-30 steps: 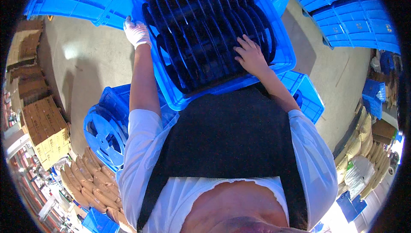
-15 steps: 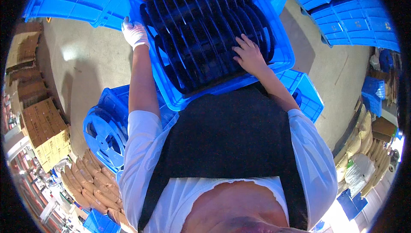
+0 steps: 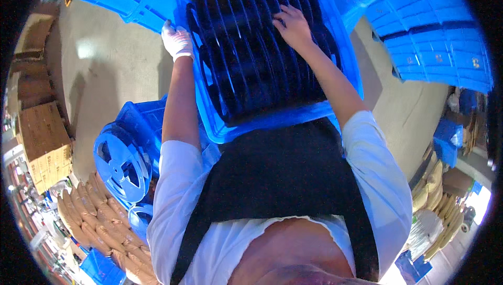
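A blue plastic crate [image 3: 205,128] stands in front of me, filled with two rows of black reels [image 3: 246,70] set on edge side by side. My left hand [image 3: 177,42], in a white glove, is closed on the left rim of the crate. My bare right hand [image 3: 293,26] rests over the far row of reels, right of the middle. Its fingers are apart and slightly bent, with the tips on the reel edges. Nothing shows in its grasp.
Left of me, a blue reel [image 3: 121,164] leans against a blue bin [image 3: 144,122]. Cardboard boxes [image 3: 44,143] and brown sacks [image 3: 99,222] lie farther left. Stacked blue crates [image 3: 435,33] stand at the far right, with pale sacks [image 3: 432,188] below them.
My right hand has moved from the near row of reels to the far row. My left hand stays on the rim. The view has shifted slightly.
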Demonstrator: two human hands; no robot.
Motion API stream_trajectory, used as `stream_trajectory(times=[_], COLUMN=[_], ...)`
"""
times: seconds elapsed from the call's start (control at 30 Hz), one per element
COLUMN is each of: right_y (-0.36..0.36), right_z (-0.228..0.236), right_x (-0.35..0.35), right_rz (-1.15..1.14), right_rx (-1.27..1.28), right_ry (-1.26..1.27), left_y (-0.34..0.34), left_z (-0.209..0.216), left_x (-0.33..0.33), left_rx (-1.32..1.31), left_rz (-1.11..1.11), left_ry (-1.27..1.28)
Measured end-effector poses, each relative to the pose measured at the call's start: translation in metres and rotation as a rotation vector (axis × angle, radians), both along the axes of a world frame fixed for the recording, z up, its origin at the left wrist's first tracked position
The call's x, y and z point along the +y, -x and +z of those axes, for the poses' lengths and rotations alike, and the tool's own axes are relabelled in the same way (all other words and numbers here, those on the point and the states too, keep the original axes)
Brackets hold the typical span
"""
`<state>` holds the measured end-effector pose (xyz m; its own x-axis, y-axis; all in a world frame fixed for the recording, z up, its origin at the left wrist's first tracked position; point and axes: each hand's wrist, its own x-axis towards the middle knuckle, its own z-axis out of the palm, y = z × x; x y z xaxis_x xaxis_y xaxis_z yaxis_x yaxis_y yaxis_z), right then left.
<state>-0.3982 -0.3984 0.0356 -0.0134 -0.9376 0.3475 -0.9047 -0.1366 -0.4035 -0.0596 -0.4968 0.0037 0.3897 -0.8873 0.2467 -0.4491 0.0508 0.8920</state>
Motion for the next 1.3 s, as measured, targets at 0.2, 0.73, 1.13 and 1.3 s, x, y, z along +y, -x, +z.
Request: stream_trajectory(times=[0.2, 0.73, 1.13, 1.3], right_y=[-0.026, -0.022, -0.022, 0.023], right_z=[-0.02, -0.046, -0.039, -0.044], right_x=[-0.12, -0.071, -0.116, -0.102], right_rz=[-0.146, -0.11, 0.147, 0.006], right_rx=[0.333, 0.31, 0.388, -0.032], right_ry=[-0.375, -0.082, -0.31, -0.006], left_y=[0.027, 0.008, 0.024, 0.012], left_z=[0.017, 0.007, 0.037, 0.011], left_x=[0.006, 0.002, 0.012, -0.006], left_rx=[0.0, 0.246, 0.206, 0.606], left_rz=[0.037, 0.023, 0.006, -0.041], left_ry=[0.022, -0.026, -0.029, 0.041])
